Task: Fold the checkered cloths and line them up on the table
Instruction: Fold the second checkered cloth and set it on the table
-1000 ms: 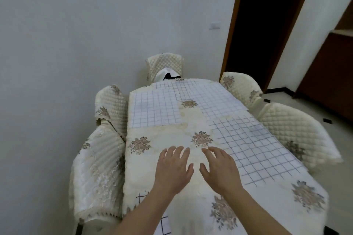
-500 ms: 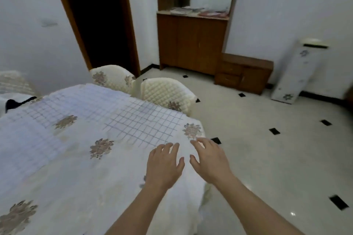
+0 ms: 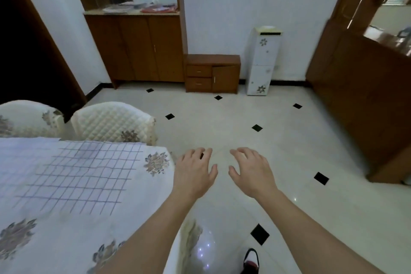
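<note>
Around: out ahead of both hands, a wooden cabinet [image 3: 138,46] against the wall, a low drawer unit [image 3: 212,73] and a tall white flowered stand [image 3: 263,62] beside it. A tiled floor [image 3: 289,151] with black diamonds lies under the hands.
Left of the hands: two quilted chair backs [image 3: 113,121], tucked against the table [image 3: 55,240] in its floral cover.
Checkered cloth [image 3: 73,173]: lying flat on the table, well to the left of the left hand, unfolded, with a flower motif on the table corner between them.
Below the right forearm: a shoe [image 3: 251,260] on the floor.
Left hand [image 3: 194,173]: fingers spread and gently curved, holding nothing, touching nothing.
Right hand [image 3: 251,173]: same story, spread wide and empty.
Pose: both palms down, side by side, thumbs nearly facing. The arms are stretched forward past the table's corner, and the hands hang over bare floor, not over the cloth.
</note>
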The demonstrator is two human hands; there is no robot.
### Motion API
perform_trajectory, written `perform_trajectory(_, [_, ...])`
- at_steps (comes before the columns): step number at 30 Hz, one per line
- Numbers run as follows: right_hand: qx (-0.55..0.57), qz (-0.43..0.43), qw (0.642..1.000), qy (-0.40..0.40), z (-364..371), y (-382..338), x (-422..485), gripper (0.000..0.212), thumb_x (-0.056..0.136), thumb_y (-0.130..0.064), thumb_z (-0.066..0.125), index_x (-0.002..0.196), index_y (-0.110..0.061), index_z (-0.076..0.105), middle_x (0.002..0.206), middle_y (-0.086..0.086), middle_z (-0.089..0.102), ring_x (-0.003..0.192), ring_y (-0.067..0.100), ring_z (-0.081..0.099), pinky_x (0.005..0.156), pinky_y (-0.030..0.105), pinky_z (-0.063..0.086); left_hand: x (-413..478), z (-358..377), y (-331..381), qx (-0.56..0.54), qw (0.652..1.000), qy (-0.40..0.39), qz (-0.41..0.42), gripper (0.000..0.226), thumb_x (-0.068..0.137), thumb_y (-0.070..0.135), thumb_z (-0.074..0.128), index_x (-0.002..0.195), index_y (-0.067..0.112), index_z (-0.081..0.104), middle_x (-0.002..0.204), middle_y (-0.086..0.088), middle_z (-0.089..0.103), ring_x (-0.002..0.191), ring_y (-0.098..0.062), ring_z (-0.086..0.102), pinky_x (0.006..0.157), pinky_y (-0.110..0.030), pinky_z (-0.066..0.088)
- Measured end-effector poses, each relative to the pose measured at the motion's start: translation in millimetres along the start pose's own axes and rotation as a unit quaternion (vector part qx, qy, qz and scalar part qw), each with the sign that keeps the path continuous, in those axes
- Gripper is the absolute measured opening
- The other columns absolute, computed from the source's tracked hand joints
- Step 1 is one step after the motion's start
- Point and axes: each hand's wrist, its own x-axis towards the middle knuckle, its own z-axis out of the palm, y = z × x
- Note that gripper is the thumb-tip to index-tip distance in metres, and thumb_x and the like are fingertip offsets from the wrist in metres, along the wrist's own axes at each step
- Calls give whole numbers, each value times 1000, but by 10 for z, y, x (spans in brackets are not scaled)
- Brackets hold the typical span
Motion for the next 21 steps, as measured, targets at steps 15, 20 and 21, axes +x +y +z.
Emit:
perform_trajectory(15, [53, -35, 998, -21, 575, 1371, 2359, 43, 87, -39, 62, 127, -23, 62, 124, 0, 63, 117, 21, 58, 95, 41, 47, 2559, 856, 267, 58, 997, -27, -43, 54, 88, 53, 34, 123, 23, 62, 116, 3, 68, 102, -21, 63, 83, -38, 50])
perform_trajectory(20, [59, -66, 996, -31, 828, 1495, 3055, 43, 85, -38, 63, 126, -22, 63, 123, 0, 64, 115, 21, 60, 94, 42, 48, 3132, 1074, 30, 68, 994, -43, -73, 50, 87, 52, 38, 118, 23, 64, 111, 4, 69, 97, -21, 64, 79, -37, 51])
perform_trajectory(21, [60, -69, 995, -37, 890, 1512, 3205, 43, 86, -38, 63, 126, -22, 63, 123, 1, 64, 115, 22, 59, 94, 42, 48, 3251, 1125, -25, 71, 994, -46, -73, 49, 87, 52, 39, 117, 23, 64, 110, 4, 69, 96, -21, 64, 78, -37, 51])
